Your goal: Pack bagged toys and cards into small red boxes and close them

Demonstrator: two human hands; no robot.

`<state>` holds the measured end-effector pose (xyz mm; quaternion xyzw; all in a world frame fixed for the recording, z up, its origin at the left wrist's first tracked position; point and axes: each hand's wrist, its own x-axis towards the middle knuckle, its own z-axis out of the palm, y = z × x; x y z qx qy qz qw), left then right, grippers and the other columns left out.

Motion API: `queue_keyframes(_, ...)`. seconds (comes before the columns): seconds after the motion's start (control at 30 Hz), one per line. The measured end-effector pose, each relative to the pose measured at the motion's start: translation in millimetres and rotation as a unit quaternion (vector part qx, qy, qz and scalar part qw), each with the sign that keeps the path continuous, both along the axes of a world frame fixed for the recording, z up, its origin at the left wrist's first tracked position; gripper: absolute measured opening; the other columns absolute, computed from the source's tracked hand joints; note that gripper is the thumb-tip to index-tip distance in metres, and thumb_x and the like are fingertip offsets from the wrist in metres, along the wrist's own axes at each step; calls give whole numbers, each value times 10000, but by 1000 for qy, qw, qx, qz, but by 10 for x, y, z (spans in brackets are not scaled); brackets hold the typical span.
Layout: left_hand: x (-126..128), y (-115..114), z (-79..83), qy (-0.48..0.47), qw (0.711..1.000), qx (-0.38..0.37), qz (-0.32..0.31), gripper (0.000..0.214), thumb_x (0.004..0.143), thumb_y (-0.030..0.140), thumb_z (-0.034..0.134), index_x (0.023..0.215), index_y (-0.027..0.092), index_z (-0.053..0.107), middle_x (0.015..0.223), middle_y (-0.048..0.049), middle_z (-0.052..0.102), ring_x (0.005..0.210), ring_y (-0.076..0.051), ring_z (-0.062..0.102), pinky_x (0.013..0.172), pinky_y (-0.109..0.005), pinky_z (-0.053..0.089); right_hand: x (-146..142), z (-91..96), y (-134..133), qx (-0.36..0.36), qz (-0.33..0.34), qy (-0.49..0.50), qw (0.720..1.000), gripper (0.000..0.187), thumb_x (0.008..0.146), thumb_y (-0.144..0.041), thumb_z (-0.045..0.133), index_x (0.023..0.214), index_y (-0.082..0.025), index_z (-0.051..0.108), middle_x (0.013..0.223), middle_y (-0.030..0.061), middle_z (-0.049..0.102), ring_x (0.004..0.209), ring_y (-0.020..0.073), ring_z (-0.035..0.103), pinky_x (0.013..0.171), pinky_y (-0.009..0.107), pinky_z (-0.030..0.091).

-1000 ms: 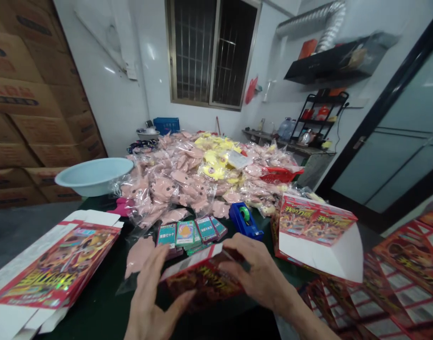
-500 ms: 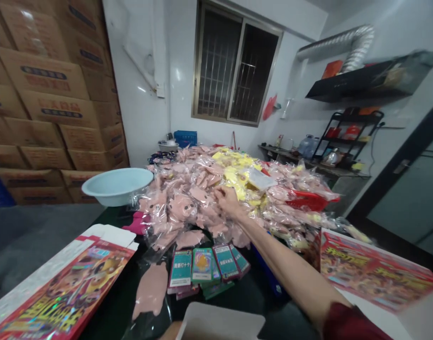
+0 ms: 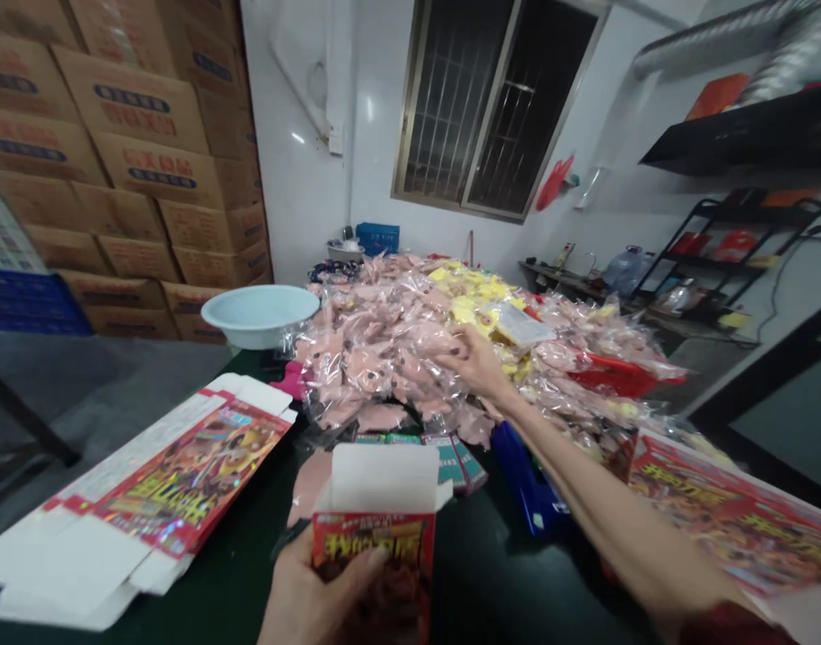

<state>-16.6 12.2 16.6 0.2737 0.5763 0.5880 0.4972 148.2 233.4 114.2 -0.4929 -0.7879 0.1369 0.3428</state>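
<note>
My left hand (image 3: pixel 316 596) grips a small red printed box (image 3: pixel 376 546) near the bottom edge, upright, with its white top flap standing open. My right hand (image 3: pixel 476 360) is stretched out over a big heap of pink toys in clear bags (image 3: pixel 390 354), its fingers closed on one of the bagged toys. Just behind the box lie several green card packs (image 3: pixel 454 457) on the dark table.
Flat red box blanks (image 3: pixel 182 475) lie at left and more (image 3: pixel 739 515) at right. A pale blue basin (image 3: pixel 259 313) sits at the back left, a blue tape dispenser (image 3: pixel 528 488) under my right arm. Cardboard cartons (image 3: pixel 128 152) are stacked along the left wall.
The red box was first held in both hands, then my right hand let go and reached out to the toy heap. The box now stands upright in my left hand with its flap open.
</note>
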Motion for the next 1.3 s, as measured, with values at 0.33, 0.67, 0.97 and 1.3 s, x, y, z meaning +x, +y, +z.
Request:
queue_keyframes(0.33, 238, 35, 127, -6, 986, 57, -156, 424, 584, 379, 784, 902, 134, 648, 816, -79, 752, 709, -240, 710, 619, -301, 585, 861, 527, -1440, 94, 251, -114, 957, 340, 844, -201, 567, 1177, -267, 590, 1014, 35, 686, 883, 182, 636, 755, 313, 498)
queue_keyframes(0.67, 450, -8, 191, 182, 956, 132, -189, 350, 642, 341, 737, 909, 145, 626, 799, -38, 715, 713, -199, 668, 623, -268, 540, 635, 625, -1783, 111, 266, -389, 875, 246, 739, -20, 537, 812, -232, 637, 677, 7, 598, 559, 125, 491, 499, 260, 274)
queue_keyframes(0.97, 398, -68, 28, 153, 975, 103, -121, 328, 631, 381, 743, 816, 141, 618, 701, -18, 700, 608, -172, 647, 562, -252, 534, 664, 500, -1779, 117, 173, -235, 949, 780, 689, -294, 716, 1366, -263, 328, 1170, 80, 546, 969, 239, 576, 728, 327, 487)
queue_keyframes(1.3, 438, -133, 41, 209, 961, 148, -107, 303, 634, 368, 742, 823, 153, 643, 660, 16, 670, 570, -130, 593, 541, -202, 495, 402, 87, -1965, 198, 200, -102, 954, 332, 850, -150, 522, 1171, -195, 452, 1138, 111, 544, 1069, 209, 546, 869, 355, 495)
